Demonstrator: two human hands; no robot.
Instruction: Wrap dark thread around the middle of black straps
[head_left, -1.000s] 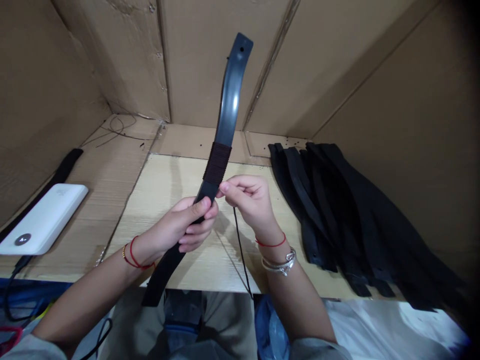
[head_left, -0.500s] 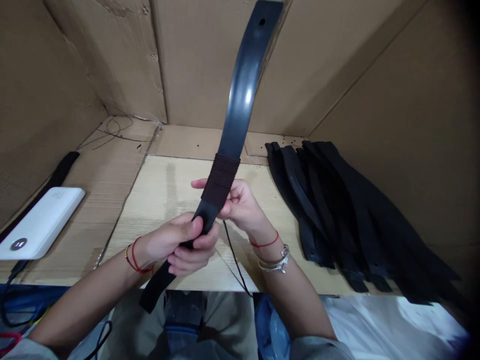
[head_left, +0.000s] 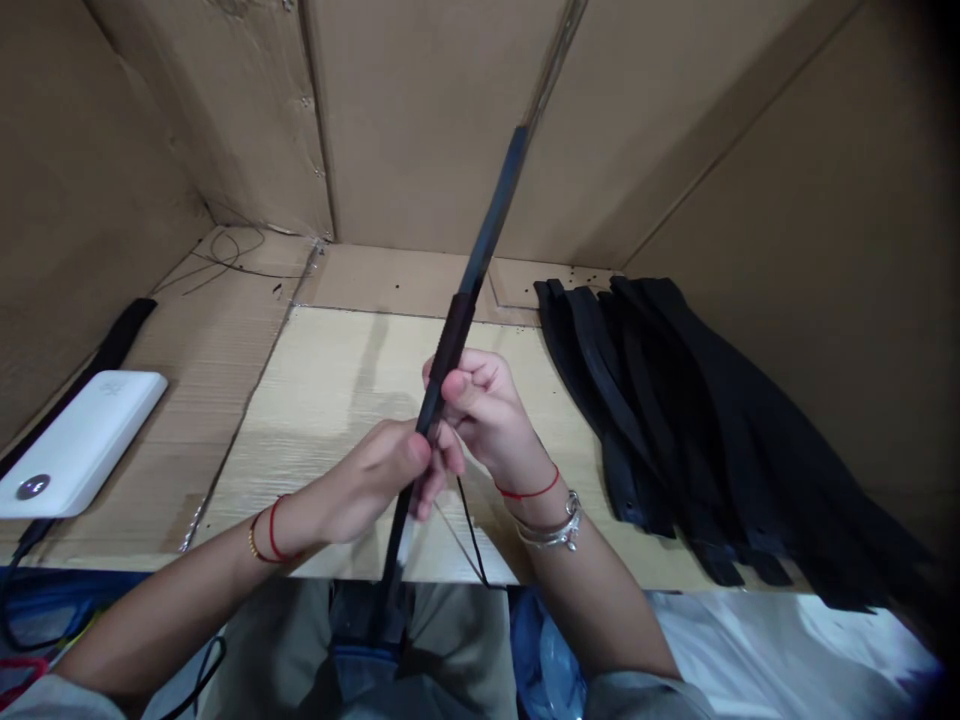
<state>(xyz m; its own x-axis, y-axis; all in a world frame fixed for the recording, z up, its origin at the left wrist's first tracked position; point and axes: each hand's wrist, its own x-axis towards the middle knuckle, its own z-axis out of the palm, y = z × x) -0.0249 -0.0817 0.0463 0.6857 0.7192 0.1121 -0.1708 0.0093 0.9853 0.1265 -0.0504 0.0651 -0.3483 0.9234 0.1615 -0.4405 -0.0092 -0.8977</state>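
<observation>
A long flat black strip (head_left: 491,225), seen edge-on, stands slanted in front of me, its far end up against the cardboard. Around its middle is a dark brown ribbed cord wrapping (head_left: 454,335). My left hand (head_left: 379,470) is closed around the strip below the wrapping, thumb on the near side. My right hand (head_left: 480,405) is closed with thumb and fingers at the wrapping's lower end, touching the strip. From beneath my right hand a thin dark cord (head_left: 471,530) runs down to the table's front edge; its upper end is hidden by the fingers.
A pile of similar black strips (head_left: 675,420) lies on the right of the wooden tabletop (head_left: 300,400). On the left are a white power bank (head_left: 82,440) with a cable, a black band (head_left: 124,335) and loose thread (head_left: 232,255). Cardboard walls (head_left: 435,130) enclose the back and sides.
The strip has turned about its length from showing its broad face to edge-on, and its upper end is lower. My right fingers have curled in against the wrapping.
</observation>
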